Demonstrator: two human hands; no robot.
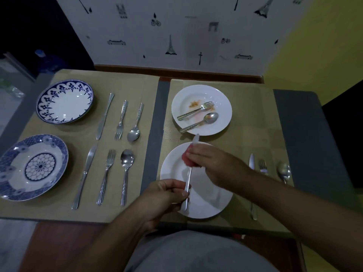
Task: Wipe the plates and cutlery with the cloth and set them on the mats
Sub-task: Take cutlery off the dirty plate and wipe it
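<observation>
your left hand (167, 195) pinches the handle end of the knife (189, 179), thumb against curled fingers. your right hand (214, 165) is curled tight round the pink cloth (186, 160), and the cloth wraps the knife's blade. only the blade tip pokes out past the cloth, pointing at the far plate. the knife is over the near white plate (208, 203); can't tell if it touches it. that plate sits on the right mat (255, 118).

the far white plate (222, 99), same mat, has orange smears. a fork (196, 112) and a spoon (205, 120) lie on it, with the spoon's handle hanging over the rim.

right of the near white plate, on the mat, lie a second knife (251, 160), second fork (262, 167) and second spoon (283, 170). your right forearm partly hides them.

the left mat (137, 85) holds the far blue plate (64, 102) and near blue plate (33, 167). each has a knife, fork and spoon in a row to its right: the far cutlery set (121, 118) and near cutlery set (107, 173). a strip of grey table (157, 114) shows between the mats.
</observation>
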